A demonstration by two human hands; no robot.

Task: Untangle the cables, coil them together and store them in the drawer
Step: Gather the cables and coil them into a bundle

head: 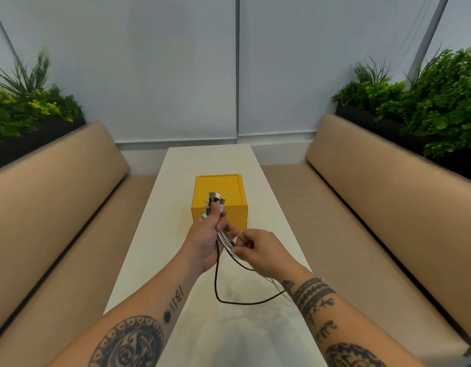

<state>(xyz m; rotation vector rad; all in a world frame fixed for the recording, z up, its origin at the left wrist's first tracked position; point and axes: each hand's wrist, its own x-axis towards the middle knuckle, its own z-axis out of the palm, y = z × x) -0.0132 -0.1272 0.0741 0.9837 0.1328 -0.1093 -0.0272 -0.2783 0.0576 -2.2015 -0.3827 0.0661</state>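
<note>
Black and white cables [225, 238] stand bunched in your left hand [204, 239], their USB plugs fanned upward above your fist, while your right hand [258, 251] pinches the strands just below. One black cable [215, 276] sags in a long loop under your wrists. Just beyond, the yellow drawer box [220, 188] sits upright on the white table [176, 207], its visible front flush.

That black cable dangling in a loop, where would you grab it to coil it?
I'd grip the black cable on its straight run just under the left hand, which holds the cables by their plug ends. Come from the right, where the right hand pinches them; lower down the loop hangs slack.
</note>
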